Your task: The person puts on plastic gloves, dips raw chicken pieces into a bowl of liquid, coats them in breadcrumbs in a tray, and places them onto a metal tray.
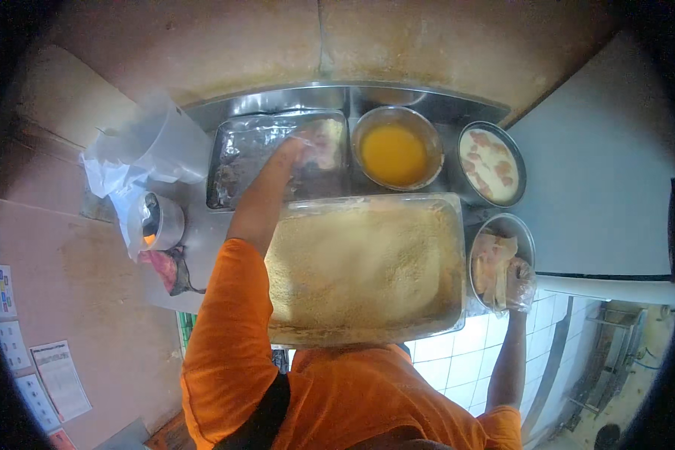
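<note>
My left hand (310,147), in a clear plastic glove, is over the right end of a metal tray (242,169), at a pale, crumb-coated piece (331,138); whether it grips the piece is unclear. At the right, my gloved right hand (518,286) is shut on a pale, flat strip of food (500,281) at a metal bowl (531,239) of raw-looking meat pieces (486,256). Between my arms lies a large tub (460,270) of breadcrumb-like coating (360,264). Behind it stand a bowl of orange-yellow liquid (394,154) and a round pan of creamy liquid with pinkish pieces (492,163).
A translucent plastic container (171,143) with a white plastic bag (112,174) stands at the left. Nearer are a small plastic tub (171,222) and a red and dark cloth-like item (169,270). A wall rises behind the counter; a large grey surface (596,185) bounds the right.
</note>
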`<action>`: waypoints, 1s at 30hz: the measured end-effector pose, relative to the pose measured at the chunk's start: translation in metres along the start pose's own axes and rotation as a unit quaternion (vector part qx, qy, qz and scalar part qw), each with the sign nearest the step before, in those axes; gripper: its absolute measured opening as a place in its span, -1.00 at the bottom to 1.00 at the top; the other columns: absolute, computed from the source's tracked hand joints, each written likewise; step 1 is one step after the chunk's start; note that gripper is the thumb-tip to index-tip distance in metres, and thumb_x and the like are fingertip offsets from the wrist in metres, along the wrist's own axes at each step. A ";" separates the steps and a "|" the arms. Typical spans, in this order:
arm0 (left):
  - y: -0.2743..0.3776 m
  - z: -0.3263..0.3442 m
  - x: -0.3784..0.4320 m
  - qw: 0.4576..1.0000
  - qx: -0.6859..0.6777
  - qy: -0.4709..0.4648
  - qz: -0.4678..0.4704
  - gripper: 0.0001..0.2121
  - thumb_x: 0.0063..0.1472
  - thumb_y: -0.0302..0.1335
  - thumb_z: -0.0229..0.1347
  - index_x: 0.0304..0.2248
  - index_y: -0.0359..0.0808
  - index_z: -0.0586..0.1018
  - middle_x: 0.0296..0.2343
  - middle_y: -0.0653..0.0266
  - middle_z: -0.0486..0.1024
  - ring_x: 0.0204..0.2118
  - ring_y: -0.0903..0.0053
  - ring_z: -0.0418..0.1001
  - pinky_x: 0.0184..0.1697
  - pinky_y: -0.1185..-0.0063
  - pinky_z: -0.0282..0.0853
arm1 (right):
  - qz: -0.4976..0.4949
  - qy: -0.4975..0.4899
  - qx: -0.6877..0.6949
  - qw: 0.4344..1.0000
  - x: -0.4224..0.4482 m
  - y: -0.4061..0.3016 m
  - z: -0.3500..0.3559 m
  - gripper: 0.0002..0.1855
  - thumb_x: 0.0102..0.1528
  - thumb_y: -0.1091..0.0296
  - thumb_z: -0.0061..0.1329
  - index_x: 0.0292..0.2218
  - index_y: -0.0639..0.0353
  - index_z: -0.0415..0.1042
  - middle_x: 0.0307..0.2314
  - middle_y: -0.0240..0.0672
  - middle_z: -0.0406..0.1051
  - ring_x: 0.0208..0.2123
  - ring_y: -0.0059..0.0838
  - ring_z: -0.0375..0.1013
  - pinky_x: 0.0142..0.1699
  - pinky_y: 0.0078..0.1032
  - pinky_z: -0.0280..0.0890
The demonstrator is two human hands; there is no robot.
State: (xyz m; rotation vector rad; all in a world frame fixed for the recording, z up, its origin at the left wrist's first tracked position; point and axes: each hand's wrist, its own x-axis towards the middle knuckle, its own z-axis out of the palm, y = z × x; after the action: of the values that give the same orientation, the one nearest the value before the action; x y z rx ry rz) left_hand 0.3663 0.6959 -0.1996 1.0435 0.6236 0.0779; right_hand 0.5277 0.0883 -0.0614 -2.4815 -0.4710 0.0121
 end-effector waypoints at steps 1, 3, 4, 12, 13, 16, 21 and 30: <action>0.008 0.009 -0.004 1.000 0.022 -0.002 0.022 -0.59 0.21 -0.18 -0.02 -0.05 -0.24 0.36 -0.17 0.13 0.40 -0.23 0.29 0.43 -0.11 0.34 0.40 | -0.003 -0.015 0.021 1.000 0.000 0.001 -0.001 -0.79 0.08 0.37 -0.11 -0.31 0.30 0.47 -0.39 -0.13 0.48 -0.33 -0.34 0.46 -0.18 -0.43 0.32; 0.030 0.047 -0.011 0.999 -0.004 -0.015 0.040 -0.62 0.22 -0.19 -0.03 -0.07 -0.25 0.38 -0.19 0.13 0.42 -0.24 0.31 0.43 -0.14 0.36 0.40 | -0.002 -0.024 0.037 0.999 -0.001 0.012 -0.002 -0.80 0.08 0.37 -0.11 -0.30 0.29 0.47 -0.38 -0.13 0.48 -0.31 -0.34 0.46 -0.18 -0.43 0.32; 0.040 0.058 -0.020 0.998 -0.029 -0.015 0.062 -0.64 0.22 -0.20 -0.03 -0.09 -0.26 0.39 -0.20 0.13 0.43 -0.24 0.34 0.43 -0.17 0.38 0.41 | -0.016 -0.015 0.049 0.999 -0.001 0.020 0.001 -0.81 0.08 0.36 -0.09 -0.31 0.26 0.47 -0.41 -0.23 0.48 -0.35 -0.44 0.45 -0.22 -0.48 0.32; -0.007 -0.039 0.053 0.799 -0.288 -0.527 0.012 -0.57 0.20 -0.07 -0.06 -0.15 -0.26 0.44 -0.23 0.17 0.45 -0.22 0.38 0.43 -0.09 0.41 0.31 | -0.023 -0.052 0.070 0.996 0.009 0.006 0.005 -0.85 0.06 0.40 -0.06 -0.36 0.28 0.47 -0.41 -0.28 0.48 -0.33 -0.48 0.43 -0.21 -0.49 0.32; -0.007 -0.034 0.051 0.808 -0.285 -0.515 0.029 -0.55 0.19 -0.05 -0.07 -0.13 -0.26 0.43 -0.22 0.17 0.45 -0.21 0.38 0.42 -0.06 0.41 0.29 | -0.030 -0.050 0.067 0.996 0.008 0.002 0.005 -0.85 0.06 0.40 -0.06 -0.36 0.28 0.47 -0.41 -0.28 0.48 -0.33 -0.48 0.43 -0.21 -0.49 0.32; 0.004 0.058 0.011 0.967 -0.177 -0.160 0.084 -0.50 0.19 -0.04 -0.06 -0.04 -0.26 0.38 -0.15 0.15 0.42 -0.17 0.35 0.41 0.01 0.44 0.27 | -0.100 0.019 0.077 0.992 -0.005 0.033 0.002 -0.78 0.14 0.29 -0.09 -0.34 0.28 0.45 -0.45 -0.35 0.46 -0.43 -0.54 0.40 -0.29 -0.54 0.32; -0.005 0.094 -0.223 0.951 -0.061 0.191 0.235 -0.56 0.14 -0.25 0.07 -0.04 -0.30 0.36 -0.18 0.15 0.44 -0.12 0.32 0.39 -0.01 0.37 0.28 | 0.106 0.039 0.224 0.968 0.023 0.029 -0.015 -0.68 0.17 0.10 -0.13 -0.16 0.12 0.38 -0.41 -0.39 0.41 -0.48 -0.54 0.35 -0.40 -0.59 0.27; -0.194 -0.041 -0.340 0.646 0.583 0.493 0.018 -0.56 0.10 -0.19 0.08 -0.14 -0.38 0.43 -0.25 0.07 0.47 -0.21 0.23 0.44 -0.15 0.37 0.33 | 0.061 -0.060 0.420 0.903 0.138 -0.063 0.016 -0.64 0.14 0.11 -0.11 -0.08 0.05 0.31 -0.36 -0.37 0.37 -0.44 -0.62 0.35 -0.45 -0.60 0.25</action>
State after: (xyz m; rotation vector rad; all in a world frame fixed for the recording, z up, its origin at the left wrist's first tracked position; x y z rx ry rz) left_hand 0.0205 0.5102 -0.2227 2.3122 1.7921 0.3241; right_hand 0.6342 0.1908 -0.0253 -1.6516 -0.2704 0.3483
